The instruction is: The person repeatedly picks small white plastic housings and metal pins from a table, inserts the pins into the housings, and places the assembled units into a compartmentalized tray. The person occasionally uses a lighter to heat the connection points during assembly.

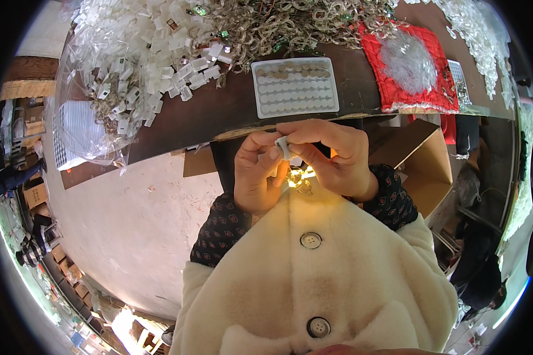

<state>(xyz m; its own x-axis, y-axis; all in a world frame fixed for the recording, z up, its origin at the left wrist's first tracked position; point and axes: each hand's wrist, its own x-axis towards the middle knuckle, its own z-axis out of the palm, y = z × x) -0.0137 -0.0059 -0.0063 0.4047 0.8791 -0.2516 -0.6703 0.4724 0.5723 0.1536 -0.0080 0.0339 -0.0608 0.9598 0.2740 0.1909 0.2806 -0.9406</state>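
Observation:
In front of my chest, just off the table's near edge, both hands meet around a small white plastic case. My left hand pinches it between thumb and fingers from the left. From the other side, my right hand grips it with thumb and forefinger. Below the case hangs a small bundle of string lights, glowing warm yellow; whether it is joined to the case is hidden by my fingers. Beyond my hands, a white tray holds rows of round, flat discs that look like button cells.
Across the dark table lie a heap of white plastic cases and a tangle of wire light strings. At right, a red quilted cloth bears clear plastic pieces. An open cardboard box stands below the table's right side.

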